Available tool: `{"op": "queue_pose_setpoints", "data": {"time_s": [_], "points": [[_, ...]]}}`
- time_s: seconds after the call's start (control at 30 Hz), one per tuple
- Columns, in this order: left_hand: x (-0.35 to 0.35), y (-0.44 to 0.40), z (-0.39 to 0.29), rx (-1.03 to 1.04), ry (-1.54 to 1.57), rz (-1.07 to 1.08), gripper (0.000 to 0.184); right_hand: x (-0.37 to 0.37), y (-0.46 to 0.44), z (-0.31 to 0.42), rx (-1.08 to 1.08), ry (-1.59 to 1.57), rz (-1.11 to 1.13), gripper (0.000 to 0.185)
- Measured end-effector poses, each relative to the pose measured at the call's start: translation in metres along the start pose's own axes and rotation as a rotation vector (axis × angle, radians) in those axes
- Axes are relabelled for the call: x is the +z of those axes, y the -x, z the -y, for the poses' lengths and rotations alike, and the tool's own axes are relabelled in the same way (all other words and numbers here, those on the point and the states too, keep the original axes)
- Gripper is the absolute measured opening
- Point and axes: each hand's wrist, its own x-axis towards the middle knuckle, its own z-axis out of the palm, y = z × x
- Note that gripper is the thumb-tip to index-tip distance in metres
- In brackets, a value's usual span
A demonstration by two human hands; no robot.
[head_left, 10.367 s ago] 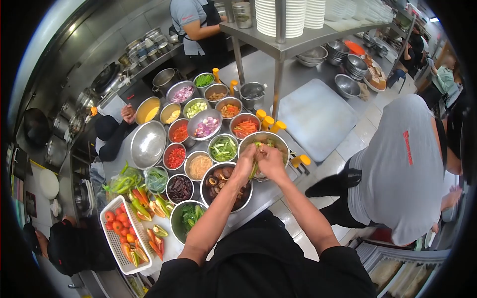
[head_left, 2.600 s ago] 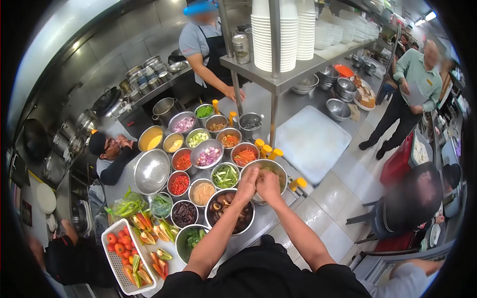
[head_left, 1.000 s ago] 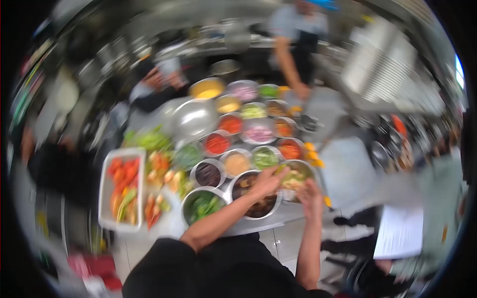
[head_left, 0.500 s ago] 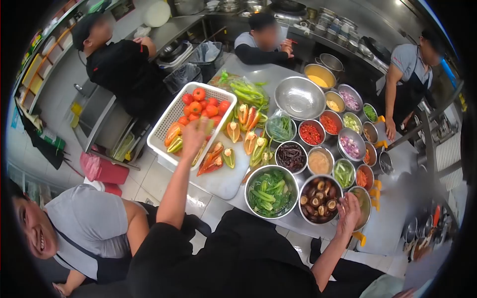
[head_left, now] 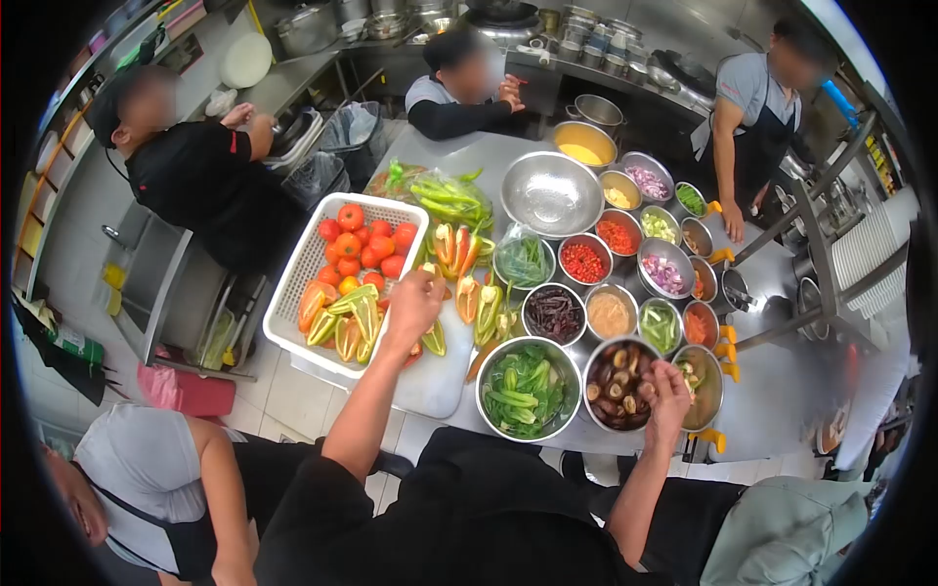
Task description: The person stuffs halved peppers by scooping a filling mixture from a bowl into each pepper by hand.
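My left hand [head_left: 414, 307] is over the cut peppers, just right of the white basket [head_left: 277, 317]. Its fingers are pinched together, with something small and pale at their tips. Tomatoes [head_left: 358, 244] and pepper halves [head_left: 349, 317] lie in the basket; more cut peppers [head_left: 467, 298] rest on the white board [head_left: 430, 391]. Over the right rim of the bowl of dark mushrooms [head_left: 618, 383], my right hand [head_left: 666, 393] has its fingers curled together; what they hold, if anything, I cannot make out. Beside it stands a metal bowl [head_left: 705, 391] of cut vegetables. A bowl of leafy greens [head_left: 528, 389] sits between my hands.
Bowls of dried chilies [head_left: 554, 314], red pieces [head_left: 584, 262] and chopped onion [head_left: 663, 270] stand behind, near an empty metal bowl [head_left: 552, 193]. Co-workers stand at left [head_left: 195, 176], far side [head_left: 459, 88], right [head_left: 752, 107] and lower left [head_left: 156, 469]. Yellow handles [head_left: 728, 352] jut out at right.
The view has swung left. My left hand left the rightmost bowl, passed over the basket and is now over the cut peppers. My right hand stays near the mushroom bowl, its fingers now closer together.
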Motion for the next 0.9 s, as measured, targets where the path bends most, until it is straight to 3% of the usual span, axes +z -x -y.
{"op": "queue_pose_setpoints", "data": {"time_s": [0.07, 0.17, 0.27, 0.4, 0.53, 0.67, 0.73, 0.77, 0.83, 0.9], "points": [[0.027, -0.013, -0.001, 0.044, -0.017, 0.024, 0.023, -0.001, 0.004, -0.004, 0.011, 0.017, -0.001, 0.021], [0.048, -0.040, -0.010, 0.126, -0.112, -0.118, 0.022, -0.003, 0.010, -0.012, -0.041, -0.003, -0.024, 0.016], [0.059, -0.065, -0.011, -0.032, -0.155, -0.042, 0.030, -0.011, 0.017, -0.019, -0.063, -0.007, -0.051, 0.016], [0.072, -0.072, -0.006, -0.069, -0.210, 0.012, 0.029, -0.021, 0.024, -0.027, -0.057, -0.008, -0.107, 0.016], [0.070, -0.066, -0.009, 0.001, -0.164, -0.065, 0.023, -0.028, 0.030, -0.025, -0.056, -0.001, -0.131, 0.019], [0.060, -0.058, -0.019, 0.250, -0.180, -0.251, 0.022, -0.027, 0.031, -0.019, -0.077, 0.021, -0.130, 0.020], [0.045, -0.044, -0.045, 0.050, 0.332, 0.003, 0.023, -0.027, 0.027, -0.024, -0.095, 0.002, -0.100, 0.019], [0.042, -0.036, -0.059, 0.062, 0.338, 0.015, 0.023, -0.026, 0.026, -0.025, -0.099, -0.002, -0.117, 0.019], [0.044, -0.017, -0.086, -0.161, 0.809, 0.324, 0.021, -0.020, 0.023, -0.024, -0.172, 0.042, 0.001, 0.018], [0.053, 0.001, -0.105, -0.071, 0.828, 0.484, 0.015, -0.012, 0.021, -0.019, -0.111, 0.013, 0.045, 0.017]]}}
